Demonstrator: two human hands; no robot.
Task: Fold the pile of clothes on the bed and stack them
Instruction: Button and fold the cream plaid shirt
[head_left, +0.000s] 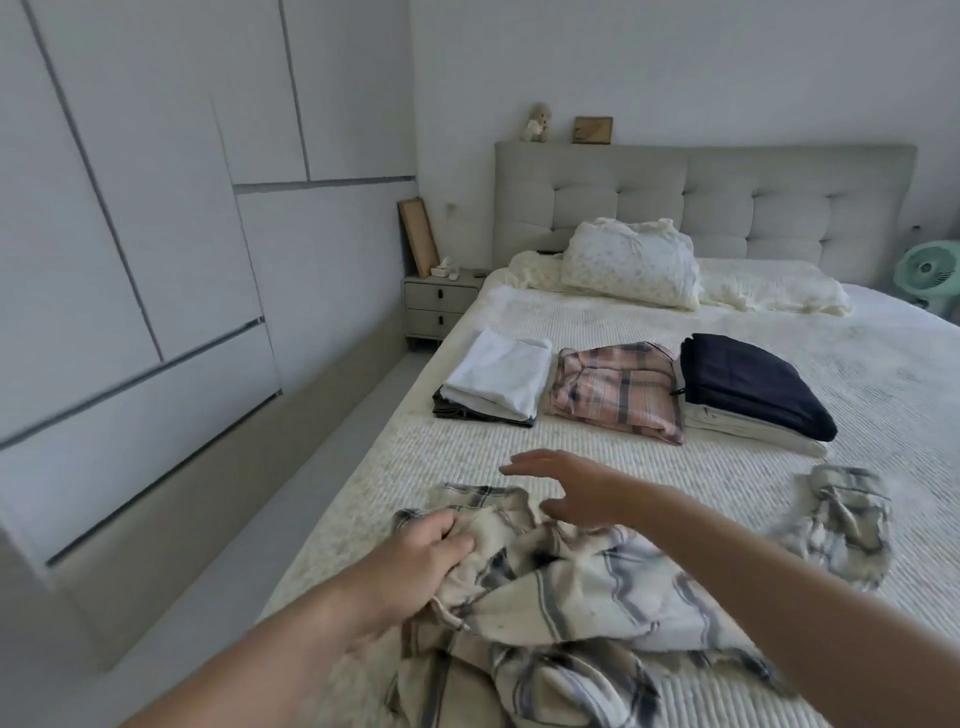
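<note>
A crumpled cream garment with grey-blue plaid stripes (566, 597) lies on the near part of the bed (649, 467). My left hand (415, 561) grips a bunch of its fabric at the left edge. Just above the garment's far edge, my right hand (566, 491) hovers with fingers spread. A second piece of the same plaid cloth (836, 525) lies loose at the right. Farther back stand three folded stacks: a white one on dark cloth (498, 379), a pink plaid one (618, 389) and a navy one on cream cloth (748, 389).
Pillows (634, 265) and a grey tufted headboard (727, 202) close off the far end. A nightstand (439, 301) stands at the bed's left, white wardrobe doors (130, 234) line the left wall, and a green fan (930, 275) sits at the right edge.
</note>
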